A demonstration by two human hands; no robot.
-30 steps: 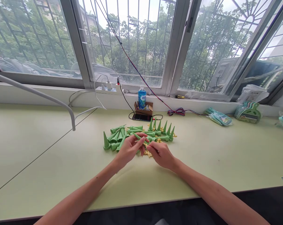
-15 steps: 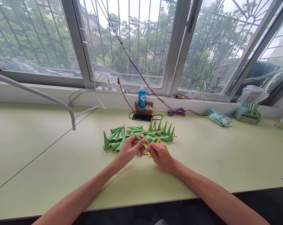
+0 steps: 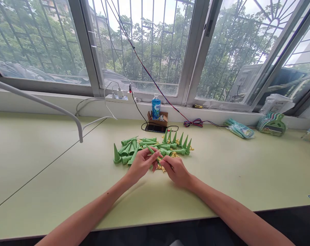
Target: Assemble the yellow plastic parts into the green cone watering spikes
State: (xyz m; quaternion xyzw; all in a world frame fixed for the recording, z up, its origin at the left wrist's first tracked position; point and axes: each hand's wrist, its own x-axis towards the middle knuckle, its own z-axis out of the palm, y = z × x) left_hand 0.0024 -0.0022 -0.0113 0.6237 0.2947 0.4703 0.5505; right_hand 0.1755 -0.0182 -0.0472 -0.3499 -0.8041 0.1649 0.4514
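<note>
My left hand [image 3: 141,163] is closed around a slim green plastic watering spike [image 3: 150,149], its pointed tip aimed up and left. At the spike's lower end, a small yellow plastic piece [image 3: 158,159] shows between the hands. My right hand [image 3: 177,169] pinches at that end; its fingertips partly hide what they grip. Around and beyond the hands lie several loose green spikes [image 3: 131,149], some on their sides. A row of upright spikes [image 3: 181,139] stands at the right, and one upright spike [image 3: 116,155] at the left. Small yellow pieces [image 3: 161,168] are scattered under the hands.
Behind the pile, a phone [image 3: 156,128] lies before a small cardboard box [image 3: 164,120] and a blue bottle [image 3: 156,108]. A bundled cable [image 3: 193,122], bagged goods [image 3: 239,128] and green dustpan-like items [image 3: 272,125] sit farther right. A grey tube [image 3: 54,107] arches over the left.
Both hands keep nearly the same place and grip on the spike and yellow piece. At the far right edge, a wrapped item has shifted and a bit of what may be another person's hand appears.
</note>
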